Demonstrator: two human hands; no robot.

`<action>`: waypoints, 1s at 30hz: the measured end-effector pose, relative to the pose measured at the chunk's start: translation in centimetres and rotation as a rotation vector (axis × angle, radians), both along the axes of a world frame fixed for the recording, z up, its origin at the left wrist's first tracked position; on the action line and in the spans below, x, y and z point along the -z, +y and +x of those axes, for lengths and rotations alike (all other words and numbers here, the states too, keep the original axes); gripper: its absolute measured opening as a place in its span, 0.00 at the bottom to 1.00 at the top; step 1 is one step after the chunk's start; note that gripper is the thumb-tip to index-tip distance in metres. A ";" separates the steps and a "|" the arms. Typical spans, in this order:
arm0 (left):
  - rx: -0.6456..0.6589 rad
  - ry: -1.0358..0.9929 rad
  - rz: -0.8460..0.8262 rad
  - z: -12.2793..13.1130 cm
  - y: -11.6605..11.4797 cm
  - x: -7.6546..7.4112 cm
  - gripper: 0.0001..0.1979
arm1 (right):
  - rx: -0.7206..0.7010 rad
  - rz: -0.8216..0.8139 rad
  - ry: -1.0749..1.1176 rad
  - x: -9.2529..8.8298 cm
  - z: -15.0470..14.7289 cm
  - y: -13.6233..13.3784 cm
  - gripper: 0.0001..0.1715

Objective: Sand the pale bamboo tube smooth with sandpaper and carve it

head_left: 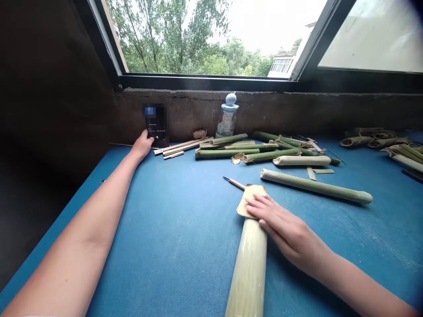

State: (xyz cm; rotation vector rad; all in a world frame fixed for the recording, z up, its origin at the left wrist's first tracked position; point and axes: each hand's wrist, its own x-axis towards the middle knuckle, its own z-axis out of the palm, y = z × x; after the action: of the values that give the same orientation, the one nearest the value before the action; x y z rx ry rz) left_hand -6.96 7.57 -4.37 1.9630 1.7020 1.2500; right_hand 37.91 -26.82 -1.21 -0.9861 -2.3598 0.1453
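Note:
My left hand (143, 146) reaches far across the table and is closed on the lower left edge of a black phone (160, 123), with the thumb on its lit front. The phone stands upright near the wall. My right hand (284, 226) presses a piece of yellowish sandpaper (246, 204) over the far end of a thick, pale green bamboo tube (248, 268), its fingers bent over the sheet. The tube points away from me, and its near end runs out of view. Just beyond the sandpaper lies a wooden-handled tool (235, 182) with a dark, pointed tip, partly covered.
To the right lies a single bamboo tube (315, 187). Several green bamboo pieces (228, 153) and pale strips (180, 146) are piled along the wall, with a glass bottle (227, 116) and a ball of twine (199, 134) behind. More husk-like pieces (370, 138) lie far right. A window is above.

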 end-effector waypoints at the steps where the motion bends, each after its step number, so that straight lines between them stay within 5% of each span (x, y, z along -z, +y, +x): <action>1: -0.012 0.018 -0.010 0.1 -0.2 -0.1 0.28 | -0.048 -0.014 -0.012 -0.1 -0.3 -0.3 0.25; 4: -0.041 0.054 -0.038 0.7 -0.9 -0.6 0.30 | -0.168 -0.054 -0.037 -0.3 -0.6 -0.7 0.26; 10: -0.077 0.068 -0.083 1.5 -2.1 -1.3 0.40 | 0.035 -0.009 -0.025 -0.2 0.1 0.0 0.25; 17: -0.095 0.015 -0.060 1.1 -2.0 -1.4 0.42 | -0.363 -0.030 -0.103 -1.7 -1.0 -1.6 0.24; 23: -0.094 0.038 -0.095 1.5 -2.3 -1.6 0.41 | -0.016 0.065 -0.079 -0.8 -0.4 -0.5 0.27; 28: -0.110 0.111 -0.126 1.9 -2.8 -1.9 0.44 | -0.401 0.104 -0.107 -0.8 -1.6 -1.7 0.25; 30: -0.113 0.122 -0.131 2.0 -2.8 -1.9 0.45 | -0.358 0.097 -0.091 -0.7 -1.2 -1.3 0.24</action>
State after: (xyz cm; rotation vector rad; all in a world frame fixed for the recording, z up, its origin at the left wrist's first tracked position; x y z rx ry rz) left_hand -4.99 4.74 -2.43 1.9250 1.9262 1.0433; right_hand 36.67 -28.14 -0.46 -0.5281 -2.5816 0.1221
